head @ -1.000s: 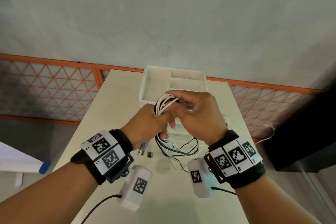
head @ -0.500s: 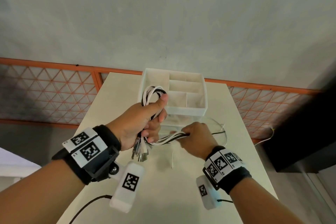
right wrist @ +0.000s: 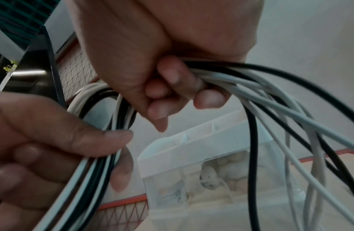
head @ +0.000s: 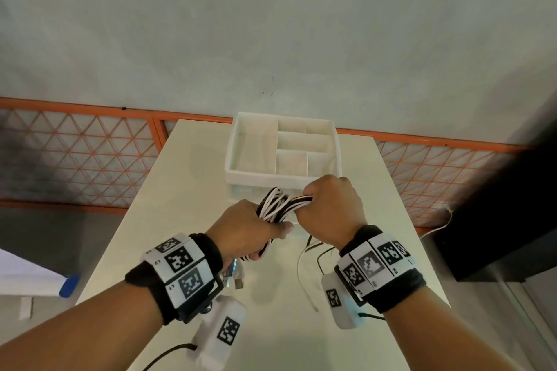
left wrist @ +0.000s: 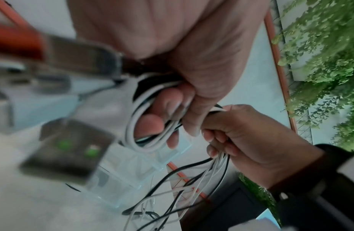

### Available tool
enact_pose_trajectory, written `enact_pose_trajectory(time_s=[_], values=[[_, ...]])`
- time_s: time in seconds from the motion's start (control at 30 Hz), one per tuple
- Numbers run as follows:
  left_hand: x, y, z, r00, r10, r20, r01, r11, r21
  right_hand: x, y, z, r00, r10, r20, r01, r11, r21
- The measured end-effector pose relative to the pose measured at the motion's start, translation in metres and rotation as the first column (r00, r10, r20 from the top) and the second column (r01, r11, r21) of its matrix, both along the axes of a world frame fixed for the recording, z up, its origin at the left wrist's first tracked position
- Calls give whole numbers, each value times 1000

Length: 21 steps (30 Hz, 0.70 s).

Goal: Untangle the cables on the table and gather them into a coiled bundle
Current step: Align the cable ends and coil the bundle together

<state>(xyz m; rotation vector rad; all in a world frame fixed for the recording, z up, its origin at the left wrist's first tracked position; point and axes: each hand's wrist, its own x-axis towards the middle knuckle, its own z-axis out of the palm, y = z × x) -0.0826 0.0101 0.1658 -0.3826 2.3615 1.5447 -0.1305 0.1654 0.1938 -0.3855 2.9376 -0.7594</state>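
Observation:
A coil of black and white cables (head: 278, 205) is held above the table between both hands. My left hand (head: 250, 230) grips the coiled loops (left wrist: 146, 125), fingers curled through them. My right hand (head: 328, 208) grips the same strands (right wrist: 241, 81) just to the right of the coil. Loose black and white cable ends (head: 304, 274) trail from under the right hand down onto the table (head: 193, 190). USB plugs (head: 236, 278) hang below my left wrist.
A white divided organiser tray (head: 241, 144) stands on a clear box at the table's far end, just beyond the hands. An orange mesh railing (head: 90, 153) runs behind the table. A dark cabinet (head: 497, 220) stands to the right.
My right hand has risen from the table to the coil, bringing the slack strands up beside my left hand. The left hand has lowered and moved right with the coil.

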Motion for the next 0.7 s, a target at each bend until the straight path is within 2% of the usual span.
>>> enact_pose_trajectory(time_s=[0.17,0.27,0.33,0.4,0.43,0.5,0.6,0.7], values=[[4,-5,-9,998,-18,-57,18,1000,11,-4,2,-5,998,8,62,-6,999,-39],[10,-7,-6,994,-39,-99,42,999,24,-3,7,2,988,141,67,-138,989,-44],[10,-14,-4,996,49,-80,-31,977,209,-3,18,8,934,295,203,-255,945,-203],[12,-24,-1,989,148,1,-132,881,455,-5,31,7,884,365,292,-215,872,-440],[12,-28,-1,986,161,49,-162,833,529,-8,35,4,900,342,269,-168,843,-510],[10,-27,0,981,159,110,-193,803,564,-8,32,-6,963,232,138,-122,830,-544],[6,-13,6,968,211,137,-251,830,497,6,8,-15,991,123,-58,-135,831,-539],[1,0,13,987,131,89,-158,858,489,27,-13,-19,985,106,-135,-167,774,-611]])
